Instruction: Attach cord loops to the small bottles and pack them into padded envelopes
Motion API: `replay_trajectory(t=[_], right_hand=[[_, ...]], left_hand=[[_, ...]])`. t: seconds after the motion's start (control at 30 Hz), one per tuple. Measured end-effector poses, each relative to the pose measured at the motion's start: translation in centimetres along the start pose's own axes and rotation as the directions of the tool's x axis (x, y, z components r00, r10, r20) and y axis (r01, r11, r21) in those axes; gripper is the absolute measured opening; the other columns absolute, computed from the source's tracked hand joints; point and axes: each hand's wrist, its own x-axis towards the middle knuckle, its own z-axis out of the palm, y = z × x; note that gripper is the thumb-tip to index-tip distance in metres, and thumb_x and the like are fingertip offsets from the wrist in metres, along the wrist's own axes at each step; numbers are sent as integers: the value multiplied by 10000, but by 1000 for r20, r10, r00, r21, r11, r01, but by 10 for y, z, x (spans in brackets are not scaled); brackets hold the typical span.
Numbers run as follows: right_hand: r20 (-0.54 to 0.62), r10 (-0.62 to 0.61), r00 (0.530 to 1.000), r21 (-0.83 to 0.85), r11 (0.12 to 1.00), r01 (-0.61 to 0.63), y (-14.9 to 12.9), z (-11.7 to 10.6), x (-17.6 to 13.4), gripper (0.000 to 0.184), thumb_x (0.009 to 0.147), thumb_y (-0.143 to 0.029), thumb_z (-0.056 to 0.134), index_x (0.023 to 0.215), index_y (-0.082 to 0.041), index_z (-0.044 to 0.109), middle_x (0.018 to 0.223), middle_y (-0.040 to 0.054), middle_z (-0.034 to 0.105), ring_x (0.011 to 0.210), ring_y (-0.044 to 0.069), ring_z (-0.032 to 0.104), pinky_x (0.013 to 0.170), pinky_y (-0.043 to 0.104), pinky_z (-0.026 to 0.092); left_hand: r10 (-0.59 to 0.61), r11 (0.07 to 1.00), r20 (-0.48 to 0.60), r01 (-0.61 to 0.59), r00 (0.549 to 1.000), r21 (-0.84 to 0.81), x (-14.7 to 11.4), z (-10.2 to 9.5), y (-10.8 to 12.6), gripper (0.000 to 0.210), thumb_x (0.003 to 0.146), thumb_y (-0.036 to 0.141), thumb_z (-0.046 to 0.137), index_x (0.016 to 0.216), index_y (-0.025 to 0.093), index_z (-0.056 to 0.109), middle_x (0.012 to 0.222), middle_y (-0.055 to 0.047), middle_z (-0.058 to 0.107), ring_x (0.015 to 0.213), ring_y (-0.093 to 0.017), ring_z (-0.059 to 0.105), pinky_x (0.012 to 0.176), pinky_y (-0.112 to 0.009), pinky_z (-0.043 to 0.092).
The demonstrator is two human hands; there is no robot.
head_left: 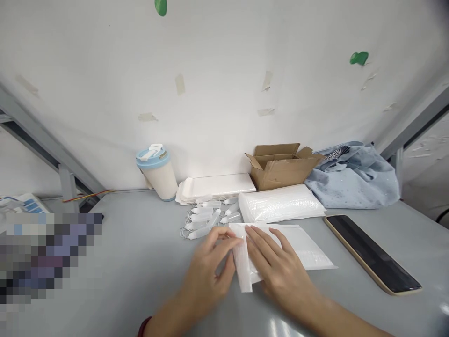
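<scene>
A white bubble mailer (298, 243) lies on the grey table with its flap toward the left. My left hand (215, 267) pinches the flap's upper part between thumb and fingertips. Flat across the mailer beside the flap rests my right hand (280, 264), its fingers stretched out and pressing down. Whether the flap is stuck down cannot be made out. Just beyond my left hand is a cluster of small translucent plastic tubes (201, 217) with thin loops. Behind the mailer lies a thick, rounded pile of bubble mailers (280, 203).
A stack of flat white mailers (220, 185) lies near the wall. Beside it stand a blue-lidded cup (159, 175) and an open cardboard box (284, 168). A light-blue cloth bag (354, 180) sits at the back right, with a phone (372, 252) in front.
</scene>
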Motion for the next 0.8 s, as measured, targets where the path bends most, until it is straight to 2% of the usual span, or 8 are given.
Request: replay_trajectory(t=[0.07, 0.13, 0.27, 0.4, 0.5, 0.6, 0.7, 0.8], right_hand=[[-47, -8, 999, 9, 1000, 9, 0, -2, 0, 457, 731, 44, 319, 1049, -75, 625, 1134, 173, 643, 1092, 252, 573, 870, 463, 464], [-112, -29, 993, 19, 999, 31, 0, -5, 0, 433, 753, 44, 311, 1013, -85, 633, 1063, 156, 678, 1058, 232, 596, 882, 455, 460], [-200, -40, 979, 56, 997, 52, 1, -12, 0, 372, 790, 38, 327, 971, -69, 634, 970, 148, 707, 975, 229, 636, 859, 447, 461], [-222, -34, 974, 54, 997, 47, 3, -18, 0, 303, 828, 12, 357, 929, -64, 632, 929, 154, 713, 925, 238, 653, 841, 456, 455], [-239, -32, 971, 41, 998, 43, 5, -19, 0, 279, 841, 3, 373, 923, -77, 628, 901, 143, 718, 904, 228, 658, 835, 450, 463], [-247, -36, 968, 39, 998, 48, 5, -18, 0, 270, 838, 8, 385, 934, -73, 624, 889, 142, 716, 906, 231, 661, 838, 446, 465], [-239, -47, 970, 46, 997, 60, 3, -17, 0, 258, 824, 18, 404, 934, -49, 628, 889, 165, 708, 911, 248, 660, 853, 453, 453], [-239, -71, 968, 45, 995, 84, 2, -17, -1, 254, 823, 12, 410, 932, -35, 634, 907, 182, 706, 913, 257, 656, 851, 462, 453]], left_hand=[[162, 971, 29, -164, 986, 175, -2, 4, -4, 371, 823, 57, 448, 1158, 171, 563, 1107, -126, 572, 1007, -212, 562, 801, -352, 543], [296, 903, 40, -293, 954, 313, -3, 7, -8, 381, 806, 47, 487, 1170, 140, 549, 1113, -139, 590, 1056, -247, 539, 857, -416, 526], [445, 812, 19, -412, 895, 414, -3, 8, -10, 359, 814, 38, 490, 1167, 86, 536, 1080, -148, 639, 1096, -260, 540, 891, -420, 525], [505, 797, -58, -440, 861, 414, -4, 6, -3, 356, 820, 61, 526, 1175, 58, 510, 1091, -172, 638, 1131, -259, 533, 891, -393, 532], [502, 837, -170, -426, 848, 344, -8, 3, 1, 260, 811, 83, 570, 1067, 121, 538, 924, -123, 657, 941, -217, 610, 749, -350, 567], [403, 908, -254, -349, 879, 234, -12, 3, 2, 183, 803, 58, 575, 942, 172, 548, 776, -54, 601, 741, -163, 598, 591, -284, 538], [390, 911, -218, -340, 895, 234, -12, 5, 2, 228, 787, -5, 556, 942, 162, 568, 856, -84, 617, 788, -182, 610, 599, -286, 536], [459, 873, -151, -413, 876, 258, -12, 7, 2, 242, 779, -29, 547, 950, 140, 572, 927, -116, 649, 872, -208, 630, 677, -305, 569]])
